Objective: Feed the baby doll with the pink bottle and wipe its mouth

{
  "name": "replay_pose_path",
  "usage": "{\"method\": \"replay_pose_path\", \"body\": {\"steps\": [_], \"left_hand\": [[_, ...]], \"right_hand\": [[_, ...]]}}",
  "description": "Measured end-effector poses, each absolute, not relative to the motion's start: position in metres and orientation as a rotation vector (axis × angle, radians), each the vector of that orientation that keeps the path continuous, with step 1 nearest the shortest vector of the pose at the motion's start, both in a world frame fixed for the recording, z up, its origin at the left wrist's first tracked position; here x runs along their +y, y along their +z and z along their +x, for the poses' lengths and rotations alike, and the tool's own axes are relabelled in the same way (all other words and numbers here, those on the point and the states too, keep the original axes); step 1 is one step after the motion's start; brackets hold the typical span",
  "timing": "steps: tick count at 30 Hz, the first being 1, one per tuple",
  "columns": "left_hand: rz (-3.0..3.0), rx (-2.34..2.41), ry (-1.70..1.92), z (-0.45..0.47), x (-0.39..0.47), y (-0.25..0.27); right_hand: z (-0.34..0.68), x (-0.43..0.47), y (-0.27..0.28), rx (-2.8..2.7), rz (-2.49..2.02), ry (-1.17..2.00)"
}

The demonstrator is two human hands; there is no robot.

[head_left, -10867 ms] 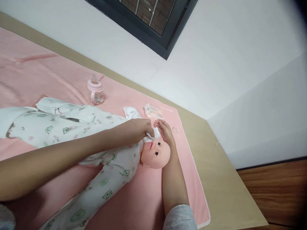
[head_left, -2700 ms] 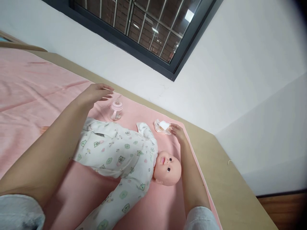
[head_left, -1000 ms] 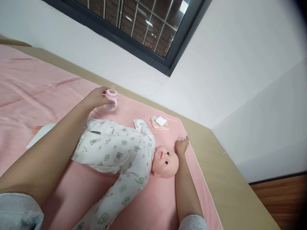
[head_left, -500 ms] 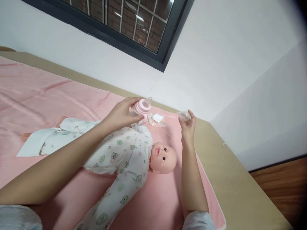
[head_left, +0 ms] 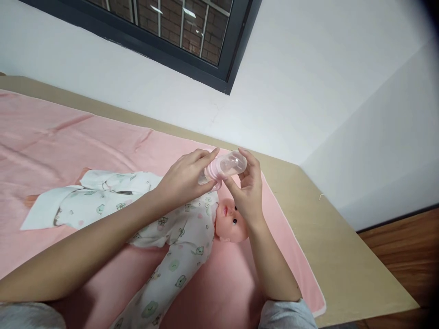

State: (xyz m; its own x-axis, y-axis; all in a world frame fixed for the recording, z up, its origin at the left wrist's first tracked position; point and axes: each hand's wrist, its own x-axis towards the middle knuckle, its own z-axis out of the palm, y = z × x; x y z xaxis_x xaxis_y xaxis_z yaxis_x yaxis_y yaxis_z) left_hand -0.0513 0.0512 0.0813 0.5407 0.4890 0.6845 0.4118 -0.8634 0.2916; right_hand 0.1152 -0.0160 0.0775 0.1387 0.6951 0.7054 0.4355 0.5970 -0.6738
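Note:
My left hand (head_left: 188, 176) is closed around a baby bottle (head_left: 213, 170) with a pink collar, held tilted above the doll's chest. In my right hand (head_left: 249, 187) is a clear bottle cap (head_left: 233, 163), gripped between thumb and fingers. The cap sits over the teat end, against the pink collar; whether it is fully seated I cannot tell. Below the hands a baby doll (head_left: 188, 228) in white, green-printed clothes lies on its back. Its head (head_left: 230, 221) is partly hidden by my right hand.
A pink blanket (head_left: 219, 283) covers much of the wooden table (head_left: 302, 219). Behind stands a white wall (head_left: 274, 91) with a dark-framed window (head_left: 226, 68). Brown wooden panelling (head_left: 404, 251) shows at the right.
My right hand has moved left with the cap and brought it onto the bottle's teat end. The small white item on the blanket is now hidden behind my hands.

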Motion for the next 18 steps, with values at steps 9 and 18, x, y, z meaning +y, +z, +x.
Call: {"method": "replay_pose_path", "body": {"steps": [9,18], "left_hand": [[2.561,0.707,1.314,-0.053,0.037,0.086],[2.652,0.680,1.434,-0.055,0.024,0.099]], "right_hand": [[0.103,-0.020,0.074,-1.493,-1.002,0.346],[0.107,-0.025,0.081,-1.425,-1.040,0.262]]}}
